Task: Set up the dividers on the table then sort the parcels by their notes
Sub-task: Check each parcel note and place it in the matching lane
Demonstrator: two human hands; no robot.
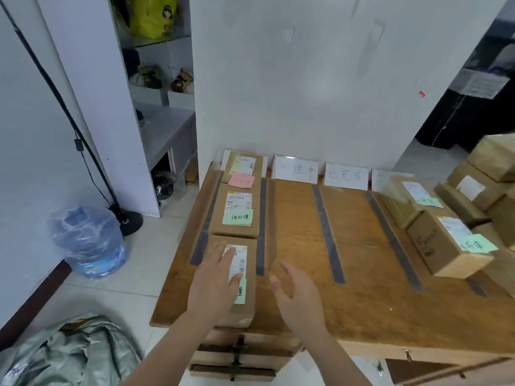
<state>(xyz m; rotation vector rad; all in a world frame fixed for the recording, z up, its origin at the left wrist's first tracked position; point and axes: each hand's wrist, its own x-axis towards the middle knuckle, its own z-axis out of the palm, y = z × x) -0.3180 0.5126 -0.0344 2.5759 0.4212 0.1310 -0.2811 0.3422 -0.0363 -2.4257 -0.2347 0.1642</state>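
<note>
Left hand [214, 280] lies flat, fingers straight, on the nearest parcel [250, 296], likely squaring it within the table's [362, 316] nine-o'clock lane (two more at its twelve o'clock); right hand [299, 296] hovers open, holding nothing, at its three o'clock.

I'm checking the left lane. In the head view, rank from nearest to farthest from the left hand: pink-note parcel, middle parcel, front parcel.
1. Front parcel: under the left hand, touching it.
2. Middle parcel: directly behind the front one.
3. Pink-note parcel: farthest back.
</note>
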